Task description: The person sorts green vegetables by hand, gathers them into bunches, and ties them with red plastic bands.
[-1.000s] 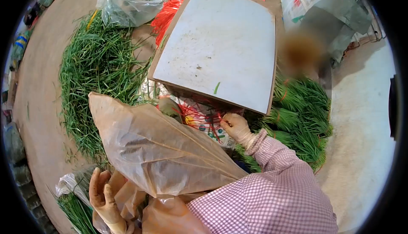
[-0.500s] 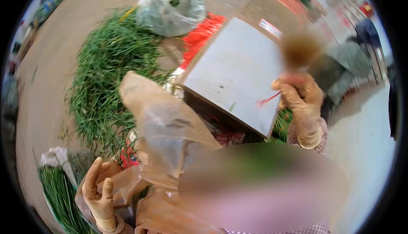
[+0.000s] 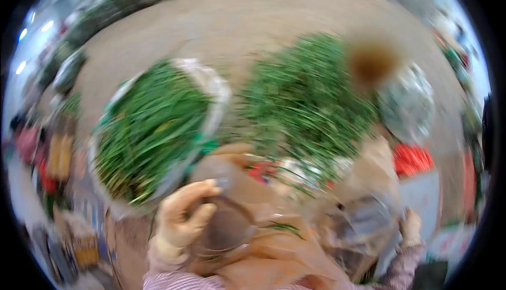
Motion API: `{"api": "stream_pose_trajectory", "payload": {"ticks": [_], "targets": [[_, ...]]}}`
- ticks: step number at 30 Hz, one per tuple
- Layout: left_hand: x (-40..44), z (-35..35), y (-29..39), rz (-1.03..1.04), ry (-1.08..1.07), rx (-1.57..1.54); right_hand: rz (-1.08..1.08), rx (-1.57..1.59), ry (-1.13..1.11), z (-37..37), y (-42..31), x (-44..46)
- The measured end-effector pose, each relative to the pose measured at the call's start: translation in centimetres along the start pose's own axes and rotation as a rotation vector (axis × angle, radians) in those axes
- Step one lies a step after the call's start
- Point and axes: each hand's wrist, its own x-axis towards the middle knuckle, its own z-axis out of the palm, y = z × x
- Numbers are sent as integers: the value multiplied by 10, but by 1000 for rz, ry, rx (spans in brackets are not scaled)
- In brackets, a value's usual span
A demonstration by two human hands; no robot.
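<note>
My left hand [image 3: 185, 213], in a pale glove, hovers beside a brown translucent plastic sheet [image 3: 284, 258] over my lap. Its fingers are bent, with a gap between thumb and fingertips, and nothing shows in them. To the right, my right hand [image 3: 412, 228] is small and blurred at the edge of the pale board [image 3: 419, 197], next to the sheet's raised part. Its fingers cannot be made out. Just ahead of my left hand stands a white sack [image 3: 219, 97] packed with long green stalks [image 3: 155, 126]. A few green blades [image 3: 284, 228] lie on the sheet.
A loose heap of green stalks [image 3: 311, 95] covers the floor ahead. Right of it are a clear plastic bag [image 3: 408, 103] and red plastic [image 3: 412, 159]. Filled bags [image 3: 113, 13] line the far left, and a yellow crate [image 3: 85, 250] stands at lower left.
My view has swung left, bringing the stalk-filled sack into full view. My right hand, which held a red tie above the board, is now lower at the board's edge; the tie no longer shows.
</note>
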Motion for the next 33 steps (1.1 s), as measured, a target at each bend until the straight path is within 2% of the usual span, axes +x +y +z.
{"api": "stream_pose_trajectory", "payload": {"ticks": [1, 3, 5, 6, 8, 10, 14, 16, 18, 20, 24, 26, 28, 30, 32, 33], "targets": [[0, 4, 4, -4, 22, -95, 75, -158, -170, -21, 1, 22], [6, -1, -10, 130, 6, -65, -40, -152, -79, -49, -26, 70], [2, -3, -8, 129, 31, -71, -206, -111, 43, -98, -71, 101], [-3, -16, -21, 151, 34, -10, -321, -73, 123, -130, -146, 110], [-12, -33, -25, 122, 82, -29, -688, 261, 386, -186, -252, 107], [-25, -52, -28, 150, 189, 39, -962, 386, 332, -226, -338, 100], [-55, -94, -36, 57, 616, 55, -1462, 521, 310, -250, -480, 80], [-68, -108, -51, -74, 972, 56, -1644, 627, 272, -256, -540, 59], [-74, -127, -68, -54, 1057, 90, -1821, 758, 311, -260, -586, 34], [-78, -135, -83, -139, 1210, -37, -1933, 847, 324, -256, -622, 16], [-82, -132, -104, -174, 1209, 150, -2094, 826, 312, -246, -650, -5], [-89, -125, -105, -191, 1200, 233, -2074, 861, 302, -257, -652, -2], [-96, -111, -108, -182, 1179, 417, -1941, 962, 227, -254, -646, 4], [-93, -95, -107, -154, 1052, 413, -2043, 777, 20, -246, -639, 5], [-91, -80, -108, -223, 1030, 280, -2048, 458, 261, -234, -636, -9], [-93, -72, -113, -339, 1105, 168, -2004, 378, 341, -229, -633, -9]]}}
